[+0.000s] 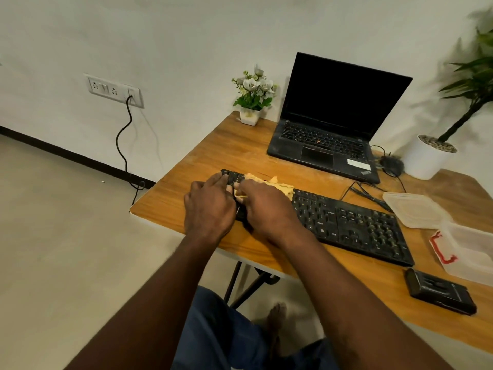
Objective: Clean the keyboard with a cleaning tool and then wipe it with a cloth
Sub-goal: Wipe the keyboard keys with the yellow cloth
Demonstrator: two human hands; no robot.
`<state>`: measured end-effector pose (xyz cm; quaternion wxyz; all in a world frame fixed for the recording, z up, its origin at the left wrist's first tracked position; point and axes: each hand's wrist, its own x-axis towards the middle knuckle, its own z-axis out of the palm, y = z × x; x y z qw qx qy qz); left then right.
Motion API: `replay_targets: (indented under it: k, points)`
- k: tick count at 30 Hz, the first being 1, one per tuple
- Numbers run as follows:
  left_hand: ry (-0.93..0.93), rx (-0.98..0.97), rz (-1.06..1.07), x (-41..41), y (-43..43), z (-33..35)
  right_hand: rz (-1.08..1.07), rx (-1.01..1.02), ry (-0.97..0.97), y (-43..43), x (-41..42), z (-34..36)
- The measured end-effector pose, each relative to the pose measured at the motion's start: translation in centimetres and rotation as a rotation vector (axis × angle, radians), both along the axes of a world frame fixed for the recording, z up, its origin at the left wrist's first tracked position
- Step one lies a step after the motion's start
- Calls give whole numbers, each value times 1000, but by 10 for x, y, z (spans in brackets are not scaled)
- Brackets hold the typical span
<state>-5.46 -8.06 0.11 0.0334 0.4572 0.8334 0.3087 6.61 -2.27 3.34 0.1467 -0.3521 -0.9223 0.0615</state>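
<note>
Black keyboard lying slantwise across the wooden bench, from mid-frame down toward the lower right. Left hand flat on the keyboard's left end, fingers loosely spread over the keys at centre frame. Right hand just beside it, palm down, pressing a yellow cloth onto the keys; fingers curled into the fabric, a fold of cloth poking out past the knuckles toward the upper right. Hands nearly touching at the thumbs. Open black laptop with dark screen behind the keyboard, upper right of centre. Small white pot of white flowers to the laptop's left, against the wall. Clear plastic container with a red clasp at the right edge, its lid just beside the keyboard's far right corner. Flat black case near the bench's front edge, lower right. Larger white plant pot at the right.
</note>
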Motion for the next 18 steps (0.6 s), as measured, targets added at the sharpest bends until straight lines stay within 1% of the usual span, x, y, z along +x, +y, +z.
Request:
replay_targets:
  k: [3, 5, 7, 8, 9, 10, 12, 13, 14, 15, 16, 18]
  points:
    - [35, -9, -3, 2, 1, -2, -19, 21, -151, 6, 40, 0]
    - [55, 1, -12, 3, 1, -3, -54, -19, -192, 8, 69, 5]
    - [49, -2, -19, 1, 1, -4, -73, -12, -200, 13, 96, 7]
    - [41, -1, -25, -1, 0, -5, -87, 8, -183, 16, 109, 7]
    - [34, 9, -35, -1, -1, -5, -119, 26, -123, 19, 119, 8]
    - [26, 30, -46, -1, -2, -4, -169, 40, -4, 23, 125, 8]
    - [-15, 83, -67, 0, -5, -1, -281, 76, 319, 28, 126, 10]
    - [-48, 114, -66, 1, -7, 0, -329, 78, 432, 30, 120, 11]
    - [-80, 142, -56, 1, -9, 0, -357, 42, 490, 31, 112, 11]
    - [-100, 148, -40, 0, -12, 0, -357, -14, 485, 31, 103, 9]
    - [-103, 128, -27, -1, -14, 0, -335, -47, 427, 31, 95, 5]
    - [-101, 68, -19, -3, -19, 1, -305, -25, 292, 31, 83, -3]
